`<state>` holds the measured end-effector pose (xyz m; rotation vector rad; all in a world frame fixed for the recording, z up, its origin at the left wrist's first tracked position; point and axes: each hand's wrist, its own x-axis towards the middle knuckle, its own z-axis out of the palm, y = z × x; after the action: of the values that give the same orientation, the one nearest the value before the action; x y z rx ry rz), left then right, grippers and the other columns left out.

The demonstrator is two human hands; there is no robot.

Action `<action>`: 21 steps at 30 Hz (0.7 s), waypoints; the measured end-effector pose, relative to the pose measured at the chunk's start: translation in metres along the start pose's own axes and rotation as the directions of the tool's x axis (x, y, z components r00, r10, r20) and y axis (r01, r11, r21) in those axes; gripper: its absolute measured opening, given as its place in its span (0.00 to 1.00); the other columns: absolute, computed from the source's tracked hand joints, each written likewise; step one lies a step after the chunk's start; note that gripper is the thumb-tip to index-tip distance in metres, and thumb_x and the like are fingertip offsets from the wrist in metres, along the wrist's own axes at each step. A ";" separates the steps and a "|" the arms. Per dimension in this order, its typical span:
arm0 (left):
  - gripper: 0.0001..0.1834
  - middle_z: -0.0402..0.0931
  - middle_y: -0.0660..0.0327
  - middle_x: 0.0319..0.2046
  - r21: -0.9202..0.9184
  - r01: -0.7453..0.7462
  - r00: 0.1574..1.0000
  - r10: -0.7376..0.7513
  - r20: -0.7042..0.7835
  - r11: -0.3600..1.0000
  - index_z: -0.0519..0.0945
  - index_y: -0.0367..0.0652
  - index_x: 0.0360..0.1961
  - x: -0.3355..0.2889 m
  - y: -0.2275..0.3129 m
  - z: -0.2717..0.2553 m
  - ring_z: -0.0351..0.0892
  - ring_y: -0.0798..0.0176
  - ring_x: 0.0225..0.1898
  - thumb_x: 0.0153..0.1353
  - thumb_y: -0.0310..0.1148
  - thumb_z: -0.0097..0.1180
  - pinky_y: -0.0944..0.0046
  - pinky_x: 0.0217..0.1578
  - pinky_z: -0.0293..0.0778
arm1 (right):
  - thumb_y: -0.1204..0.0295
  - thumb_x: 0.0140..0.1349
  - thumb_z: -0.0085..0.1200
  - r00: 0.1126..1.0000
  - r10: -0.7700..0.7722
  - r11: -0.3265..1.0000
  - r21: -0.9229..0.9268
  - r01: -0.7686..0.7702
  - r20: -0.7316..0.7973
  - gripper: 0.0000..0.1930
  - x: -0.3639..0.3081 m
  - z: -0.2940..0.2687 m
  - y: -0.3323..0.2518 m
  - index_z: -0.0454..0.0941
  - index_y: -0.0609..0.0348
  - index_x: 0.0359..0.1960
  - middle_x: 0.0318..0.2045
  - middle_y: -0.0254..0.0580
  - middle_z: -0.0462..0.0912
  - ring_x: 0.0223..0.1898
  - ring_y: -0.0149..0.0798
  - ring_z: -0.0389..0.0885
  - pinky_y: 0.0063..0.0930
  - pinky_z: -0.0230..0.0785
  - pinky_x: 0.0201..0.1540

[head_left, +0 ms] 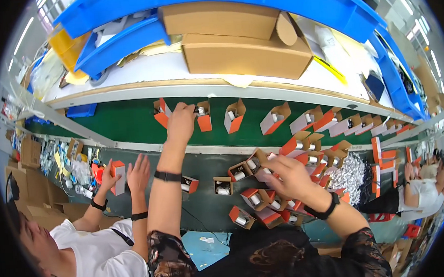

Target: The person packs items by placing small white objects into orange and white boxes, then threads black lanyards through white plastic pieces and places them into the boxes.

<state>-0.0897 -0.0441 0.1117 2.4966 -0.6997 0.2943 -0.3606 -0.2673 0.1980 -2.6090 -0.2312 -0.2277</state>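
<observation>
My left hand (181, 123) reaches out over the green conveyor belt, its fingers pinched at the upper edge of an open orange-and-white box (204, 123). A small dark piece shows at its fingertips, too small to name. Just left of that hand stands another open box (161, 113). My right hand (289, 175) is bent with fingers closed above the cluster of open boxes on the bench, beside a tilted box (255, 162) with a white cylindrical part inside. What those fingers hold is hidden. Nearer me, one open box (223, 186) stands apart with a white item in it.
Open boxes (275, 118) line the belt toward the right. A heap of silvery small parts (350, 177) lies on the bench. At left a co-worker's hand (108, 179) holds an orange-and-white box (118, 176). Above the belt, a shelf (155, 87) carries cardboard boxes (243, 56) and blue bins (123, 44).
</observation>
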 end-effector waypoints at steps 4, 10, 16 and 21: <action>0.15 0.78 0.51 0.45 0.206 -0.104 0.983 0.068 0.172 0.973 0.79 0.42 0.44 0.019 -0.050 0.019 0.78 0.43 0.44 0.57 0.37 0.60 0.48 0.44 0.74 | 0.75 0.47 0.63 0.999 0.033 0.997 -0.071 -0.035 -0.023 0.17 -0.061 -0.035 0.016 0.79 0.57 0.42 0.36 0.45 0.80 0.36 0.50 0.81 0.39 0.75 0.38; 0.16 0.79 0.47 0.45 0.211 -0.255 0.966 0.236 0.109 0.944 0.80 0.40 0.45 0.056 -0.069 0.059 0.75 0.42 0.50 0.61 0.37 0.50 0.49 0.52 0.69 | 0.78 0.48 0.62 0.892 0.423 0.867 -0.216 -0.450 -0.161 0.14 -0.149 -0.078 0.040 0.78 0.58 0.39 0.37 0.47 0.80 0.36 0.51 0.80 0.38 0.74 0.38; 0.15 0.78 0.46 0.47 0.140 -0.071 0.995 0.059 0.085 0.988 0.80 0.39 0.46 0.058 -0.075 0.057 0.74 0.45 0.53 0.61 0.31 0.48 0.52 0.55 0.68 | 0.83 0.50 0.59 0.792 0.542 0.802 -0.108 -0.587 -0.280 0.15 -0.191 -0.081 0.053 0.76 0.63 0.42 0.34 0.48 0.79 0.31 0.48 0.79 0.34 0.71 0.34; 0.21 0.70 0.57 0.57 -0.990 0.050 0.947 -0.322 0.005 0.131 0.68 0.36 0.59 0.045 -0.072 0.065 0.69 0.57 0.59 0.67 0.29 0.51 0.58 0.59 0.66 | 0.78 0.52 0.61 0.771 0.592 0.764 -0.142 -0.630 -0.237 0.13 -0.192 -0.083 0.052 0.77 0.62 0.41 0.34 0.47 0.79 0.30 0.47 0.79 0.34 0.72 0.33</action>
<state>-0.0087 -0.0459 0.0410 1.1401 -0.2543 -0.0463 -0.5458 -0.3765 0.2061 -2.6859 0.7555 -0.2573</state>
